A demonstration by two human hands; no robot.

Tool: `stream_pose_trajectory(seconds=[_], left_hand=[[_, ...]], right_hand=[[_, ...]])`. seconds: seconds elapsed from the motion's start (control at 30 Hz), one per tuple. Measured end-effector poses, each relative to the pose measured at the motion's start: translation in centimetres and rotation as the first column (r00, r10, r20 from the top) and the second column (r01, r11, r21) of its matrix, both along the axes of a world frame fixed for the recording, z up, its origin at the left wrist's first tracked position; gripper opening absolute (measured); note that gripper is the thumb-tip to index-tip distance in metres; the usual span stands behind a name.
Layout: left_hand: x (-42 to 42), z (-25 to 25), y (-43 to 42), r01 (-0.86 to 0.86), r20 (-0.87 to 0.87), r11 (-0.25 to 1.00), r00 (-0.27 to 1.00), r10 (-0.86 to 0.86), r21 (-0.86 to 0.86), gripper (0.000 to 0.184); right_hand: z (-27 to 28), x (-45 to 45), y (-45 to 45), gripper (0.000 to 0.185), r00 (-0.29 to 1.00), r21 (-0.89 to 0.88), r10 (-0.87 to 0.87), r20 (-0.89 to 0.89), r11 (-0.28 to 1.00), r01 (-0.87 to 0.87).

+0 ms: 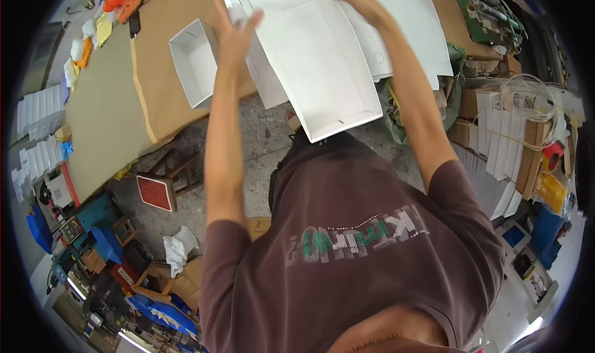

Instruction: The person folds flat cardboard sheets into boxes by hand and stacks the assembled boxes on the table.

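Lying between both hands (237, 36) (361, 1), seemingly untouched, is a white box (328, 68).

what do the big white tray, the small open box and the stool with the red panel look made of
Big white tray: likely paperboard, smooth with a slight sheen; its walls look thin and straight-edged.
Small open box: probably similar white board, smoother and duller inside, with thin, crisp edges.
Stool: seemingly wood, judging by its brown bars; the red panel's material is unclear.

Left hand (235, 34) blurred; right hand (359, 1) and long box (323, 74) apparently cut by top edge
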State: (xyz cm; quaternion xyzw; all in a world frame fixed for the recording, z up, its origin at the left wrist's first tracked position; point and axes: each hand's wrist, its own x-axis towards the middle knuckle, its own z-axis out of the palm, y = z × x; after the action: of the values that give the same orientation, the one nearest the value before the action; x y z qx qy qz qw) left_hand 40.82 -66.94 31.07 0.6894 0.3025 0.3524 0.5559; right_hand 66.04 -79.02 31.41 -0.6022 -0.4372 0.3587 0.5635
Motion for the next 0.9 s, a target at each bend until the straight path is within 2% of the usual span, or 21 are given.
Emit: stream_pose_trajectory(seconds=[0.03,0.1,0.13,0.17,0.23,0.3,0.33,0.4,0.43,0.47,0.5,0.57,0.6,0.63,0.67,0.7,0.73,0.77,0.8,0.87,0.9], left_hand=[[1.7,-1.2,2.0,0.239,0.271,0.812,0.957,-0.104,-0.533,0.080],[2.1,1.9,-0.9,0.238,0.382,0.931,0.916,-0.120,-0.278,0.078],[2.2,3.6,-3.3,0.209,0.448,0.968,0.885,-0.127,-0.137,0.077],[2.0,6.6,-6.6,0.134,0.466,0.989,0.880,-0.091,-0.062,0.071],[1.5,8.7,-8.7,0.105,0.400,0.990,0.907,-0.135,0.096,0.066],[1.3,7.7,-8.1,0.216,0.232,0.933,0.930,-0.286,0.287,0.062],[1.3,6.8,-7.6,0.248,0.257,0.927,0.912,-0.321,0.280,0.057],[1.2,6.1,-6.1,0.323,0.289,0.906,0.871,-0.398,0.273,0.049],[1.3,6.7,-6.1,0.190,0.262,0.872,0.906,-0.333,0.451,0.045],[1.9,7.6,-6.1,0.109,0.456,0.942,0.853,-0.252,0.317,0.046],[2.6,8.4,-6.2,0.056,0.622,0.985,0.769,-0.145,0.161,0.049],[3.1,10.6,-5.5,-0.003,0.499,0.994,0.865,-0.052,0.108,0.061],[3.7,8.7,-3.4,0.141,0.360,0.989,0.921,-0.151,0.053,0.059],[4.1,5.6,-0.6,0.282,-0.022,0.951,0.959,-0.281,0.126,0.061],[4.4,3.6,1.7,0.428,-0.409,0.895,0.845,-0.345,0.129,0.063],[4.8,3.6,2.3,0.523,-0.575,0.825,0.750,-0.327,0.213,0.064],[5.9,3.8,2.7,0.622,-0.720,0.736,0.637,-0.276,0.267,0.065],[6.8,3.9,2.6,0.724,-0.840,0.628,0.504,-0.201,0.285,0.066],[7.1,3.2,1.3,0.691,-0.891,0.634,0.455,-0.008,0.347,0.064],[7.6,2.8,-1.5,0.652,-0.873,0.584,0.316,0.371,0.484,0.060],[7.8,3.5,-1.5,0.643,-0.886,0.612,0.378,0.270,0.461,0.049]], right_hand=[[-3.4,-0.3,2.9,0.099,0.912,0.149,0.183,-0.367,0.979,-0.136],[-0.8,-4.7,1.4,0.043,0.997,0.134,-0.055,-0.059,0.989,0.062],[4.1,-6.8,-1.4,0.048,0.988,0.410,-0.145,-0.062,0.898,0.157],[6.9,-6.7,-4.4,0.051,0.989,0.462,-0.144,0.037,0.880,0.110],[7.4,-7.0,-7.2,0.047,0.994,0.494,0.083,-0.064,0.868,-0.041],[8.1,-8.2,-7.2,0.044,0.995,0.465,-0.094,-0.022,0.881,0.093],[8.4,-8.1,-6.7,0.043,0.984,0.468,-0.179,0.009,0.870,0.154],[7.4,-6.4,-6.7,0.031,0.992,0.502,-0.086,-0.094,0.856,0.122],[7.8,-5.9,-6.7,0.031,0.994,0.570,-0.079,-0.073,0.815,0.107],[8.3,-5.7,-6.7,0.031,0.996,0.625,-0.072,-0.059,0.775,0.093],[9.0,-5.6,-6.2,0.028,0.980,0.652,-0.034,-0.198,0.742,0.158],[9.4,-4.1,-3.7,0.031,0.979,0.490,-0.082,-0.189,0.856,0.166],[8.3,-3.2,-2.4,0.035,0.996,0.357,-0.055,-0.068,0.931,0.076],[7.2,-2.3,-1.0,0.040,0.998,0.213,0.002,0.067,0.977,-0.016],[4.4,-0.9,0.6,0.047,0.946,-0.009,0.150,0.289,0.988,-0.154],[1.9,-0.2,1.6,0.054,0.827,-0.255,0.329,0.456,0.939,-0.232],[0.4,-0.3,1.4,0.062,0.727,-0.085,0.222,0.650,0.972,-0.220],[1.4,-0.1,1.8,0.055,0.602,-0.198,0.325,0.730,0.943,-0.269],[2.9,-0.3,1.2,0.050,0.476,-0.321,0.427,0.769,0.902,-0.289],[7.9,0.5,2.9,0.041,0.435,-0.561,0.751,0.497,0.660,-0.500],[6.9,0.0,4.8,0.043,0.166,-0.713,0.779,0.605,0.623,-0.323]])
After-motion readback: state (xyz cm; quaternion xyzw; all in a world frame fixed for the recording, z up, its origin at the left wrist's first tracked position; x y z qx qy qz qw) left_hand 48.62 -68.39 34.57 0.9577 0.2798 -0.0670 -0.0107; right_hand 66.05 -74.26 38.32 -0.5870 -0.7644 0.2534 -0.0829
